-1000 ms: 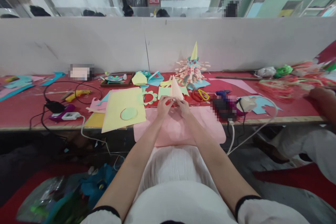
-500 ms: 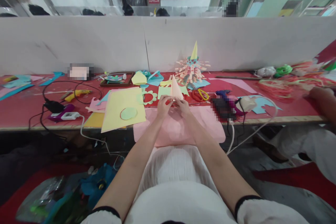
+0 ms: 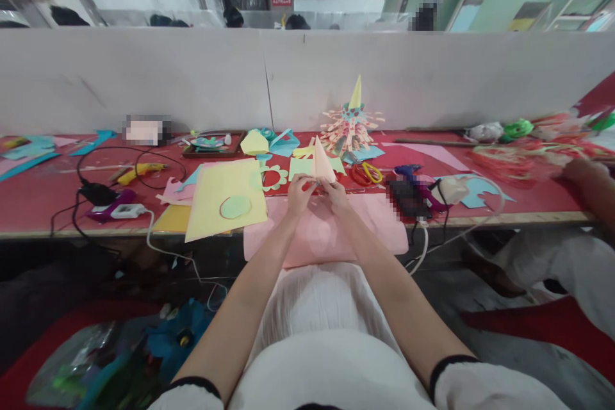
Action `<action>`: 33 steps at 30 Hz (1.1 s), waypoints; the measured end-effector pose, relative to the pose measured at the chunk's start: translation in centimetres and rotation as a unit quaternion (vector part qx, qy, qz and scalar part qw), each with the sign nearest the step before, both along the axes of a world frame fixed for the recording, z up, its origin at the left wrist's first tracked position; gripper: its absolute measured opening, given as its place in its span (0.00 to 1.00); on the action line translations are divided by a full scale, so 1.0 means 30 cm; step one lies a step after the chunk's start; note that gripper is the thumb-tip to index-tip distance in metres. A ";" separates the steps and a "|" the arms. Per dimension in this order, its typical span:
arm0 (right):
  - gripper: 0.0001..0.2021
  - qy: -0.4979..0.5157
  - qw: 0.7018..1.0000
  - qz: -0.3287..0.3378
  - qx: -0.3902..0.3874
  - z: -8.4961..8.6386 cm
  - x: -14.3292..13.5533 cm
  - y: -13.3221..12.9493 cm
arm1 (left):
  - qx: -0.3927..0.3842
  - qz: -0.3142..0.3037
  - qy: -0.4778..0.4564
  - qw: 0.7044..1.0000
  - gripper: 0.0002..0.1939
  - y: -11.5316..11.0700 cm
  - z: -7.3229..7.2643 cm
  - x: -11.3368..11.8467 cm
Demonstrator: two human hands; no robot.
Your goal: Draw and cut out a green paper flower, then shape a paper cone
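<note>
Between my hands a pale pink paper cone (image 3: 323,163) stands with its point up and away from me. My left hand (image 3: 300,194) is closed on its lower left edge, and my right hand (image 3: 335,195) pinches the lower right edge. The fingertips nearly meet at the cone's base, and what lies between them is too small to make out. Under my wrists a large pink sheet (image 3: 327,230) hangs over the table's front edge. Green paper pieces (image 3: 298,168) lie just behind my left hand. Scissors with yellow and red handles (image 3: 369,173) rest to the right.
A layered paper tree (image 3: 353,125) with a yellow cone top stands at the back. Yellow sheets (image 3: 225,182) with a green circle lie at left. A yellow glue gun (image 3: 141,173), cords and a power strip (image 3: 110,205) are farther left. At far right rests another person's hand (image 3: 583,176).
My hands and the cone stay almost in place, with only slight finger movement. The pink sheet's right edge and the white cable beside it have shifted a little to the left.
</note>
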State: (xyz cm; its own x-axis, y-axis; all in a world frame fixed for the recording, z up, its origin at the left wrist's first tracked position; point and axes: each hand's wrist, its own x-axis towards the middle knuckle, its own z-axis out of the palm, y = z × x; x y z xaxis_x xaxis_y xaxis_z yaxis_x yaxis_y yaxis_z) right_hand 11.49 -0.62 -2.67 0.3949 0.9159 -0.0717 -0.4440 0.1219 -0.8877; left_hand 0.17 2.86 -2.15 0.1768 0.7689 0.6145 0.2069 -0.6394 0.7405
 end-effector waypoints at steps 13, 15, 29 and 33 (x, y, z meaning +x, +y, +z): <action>0.18 -0.034 0.999 0.028 0.002 -0.021 0.007 0.009 | 0.005 0.021 -0.007 1.000 0.04 0.003 0.002 -0.008; 0.19 -0.032 0.999 0.030 0.006 -0.024 0.009 0.009 | 0.002 0.018 -0.009 1.000 0.04 0.004 0.001 -0.008; 0.18 -0.020 0.998 0.053 0.017 -0.009 0.003 -0.003 | -0.012 0.029 -0.017 0.999 0.05 0.009 -0.007 -0.007; 0.18 -0.026 0.999 0.045 0.012 -0.010 0.000 0.000 | -0.015 0.030 -0.018 0.999 0.04 0.012 -0.010 -0.007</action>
State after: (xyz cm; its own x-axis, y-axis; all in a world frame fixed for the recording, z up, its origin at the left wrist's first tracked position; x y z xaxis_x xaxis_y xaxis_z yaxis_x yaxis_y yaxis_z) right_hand 11.49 -0.61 -2.99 0.3130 0.9493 -0.0299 -0.4071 0.1056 -0.9073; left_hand -0.04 3.22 -2.44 0.1082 0.7954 0.5963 0.2166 -0.6043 0.7668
